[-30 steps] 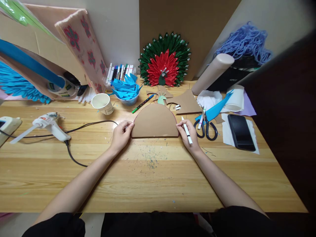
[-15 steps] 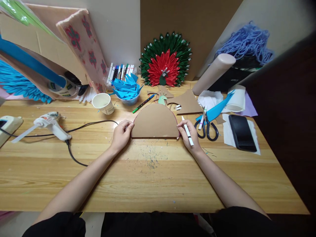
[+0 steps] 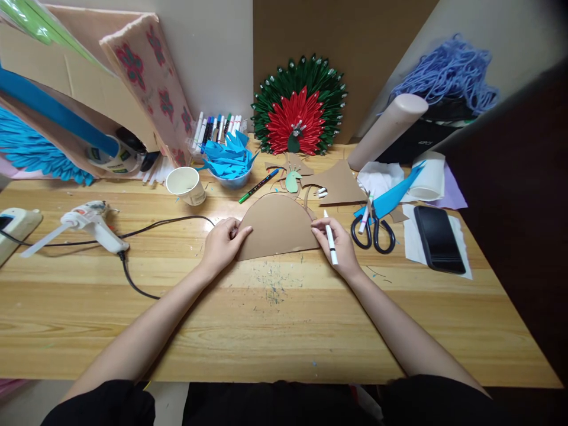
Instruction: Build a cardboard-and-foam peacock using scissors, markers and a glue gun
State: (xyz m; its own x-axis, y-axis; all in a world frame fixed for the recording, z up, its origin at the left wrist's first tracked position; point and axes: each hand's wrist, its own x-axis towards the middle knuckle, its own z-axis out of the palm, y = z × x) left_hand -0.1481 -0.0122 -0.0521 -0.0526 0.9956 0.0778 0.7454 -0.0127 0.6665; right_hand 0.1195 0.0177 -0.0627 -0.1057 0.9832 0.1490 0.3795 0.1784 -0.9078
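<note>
A brown half-round piece of cardboard (image 3: 279, 225) is held between my two hands over the middle of the table. My left hand (image 3: 224, 241) pinches its left corner, the thumb lying on top. At the right corner, my right hand (image 3: 337, 245) grips the edge with thumb and finger while a white marker (image 3: 331, 238) with a black band rests across its fingers. Just beyond the curved edge lies a small green paper bird's head (image 3: 292, 181). A blue and green marker (image 3: 258, 186) lies to its left.
Black-handled scissors (image 3: 373, 232) and a phone (image 3: 439, 239) lie to the right. On the left are a glue gun (image 3: 95, 225) with its cord and a paper cup (image 3: 185, 184). Behind stand a bowl of blue paper pieces (image 3: 228, 157) and a green and red peacock (image 3: 298, 109).
The cardboard has tilted, its left corner coming nearer to me. My left thumb has moved onto its face. The marker in my right hand has shifted slightly left with the hand.
</note>
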